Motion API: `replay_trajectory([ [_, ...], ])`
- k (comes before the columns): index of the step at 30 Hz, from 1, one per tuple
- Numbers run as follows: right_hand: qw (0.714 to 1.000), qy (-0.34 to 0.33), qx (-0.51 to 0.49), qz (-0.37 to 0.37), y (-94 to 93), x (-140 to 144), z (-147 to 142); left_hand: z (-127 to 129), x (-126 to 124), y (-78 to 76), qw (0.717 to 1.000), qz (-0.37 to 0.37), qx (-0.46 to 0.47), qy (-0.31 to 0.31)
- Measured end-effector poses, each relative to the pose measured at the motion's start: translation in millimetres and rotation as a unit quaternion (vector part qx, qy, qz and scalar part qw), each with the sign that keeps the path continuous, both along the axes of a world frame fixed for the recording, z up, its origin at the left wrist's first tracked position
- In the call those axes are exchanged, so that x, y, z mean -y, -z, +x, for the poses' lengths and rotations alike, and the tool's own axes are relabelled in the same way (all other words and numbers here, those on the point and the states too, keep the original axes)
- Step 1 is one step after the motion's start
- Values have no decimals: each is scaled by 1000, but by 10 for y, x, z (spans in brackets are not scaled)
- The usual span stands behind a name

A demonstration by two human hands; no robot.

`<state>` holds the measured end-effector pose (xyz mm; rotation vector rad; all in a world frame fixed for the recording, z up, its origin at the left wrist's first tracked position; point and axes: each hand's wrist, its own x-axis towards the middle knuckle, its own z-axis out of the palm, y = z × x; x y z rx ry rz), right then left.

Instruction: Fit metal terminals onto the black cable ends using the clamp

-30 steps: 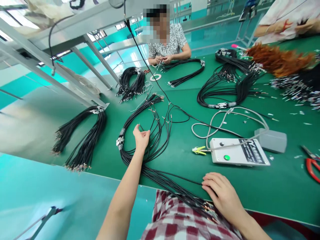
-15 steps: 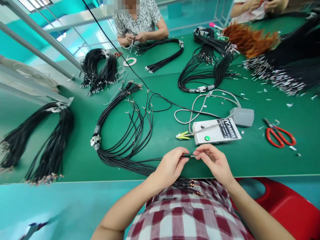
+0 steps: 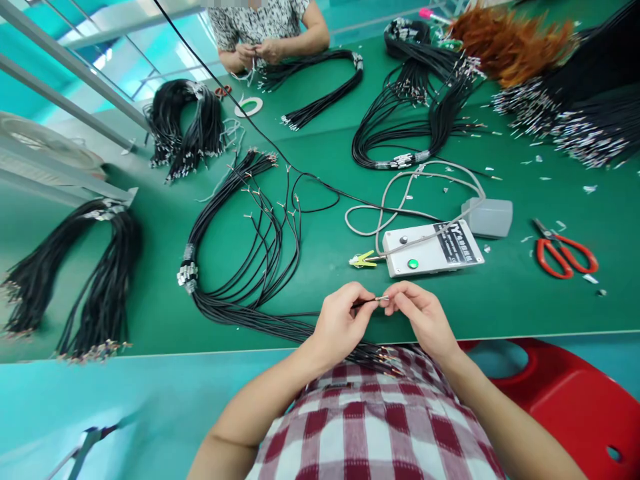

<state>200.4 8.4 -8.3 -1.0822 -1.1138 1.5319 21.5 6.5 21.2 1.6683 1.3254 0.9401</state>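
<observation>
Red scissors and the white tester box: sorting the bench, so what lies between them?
In the head view, the grey box lies between the red scissors and the white tester box.

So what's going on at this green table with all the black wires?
A person in a checked shirt pinches one thin black wire between the left hand and right hand, at its metal tip. A white tester box and red-handled scissors lie nearby. Across the green table, another person handles a wire bundle.

Red-and-white checked shirt (image 3: 370, 427), bare forearms, no gloves
</observation>
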Motion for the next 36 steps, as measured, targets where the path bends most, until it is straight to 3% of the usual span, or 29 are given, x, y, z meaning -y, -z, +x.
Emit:
replay_trajectory([
  [6, 999, 43, 5, -32, -6, -10, -105, 41, -6, -4, 993, -84, 78, -36],
  [11, 998, 55, 1, -27, 55, 15, -231, 36, -39, 34, 954, -203, 216, -52],
  [15, 997, 64, -13, -30, 118, 23, -249, 9, -69, 55, 926, -255, 273, -57],
  [24, 997, 69, -13, -18, 33, -25, -382, 10, -79, 90, 920, -261, 285, -56],
  [29, 994, 80, -44, -58, 78, -20, -454, 8, -52, 160, 921, -242, 297, -71],
  [36, 992, 67, -39, -102, 100, -40, -350, 5, -50, 165, 942, -203, 268, -17],
])
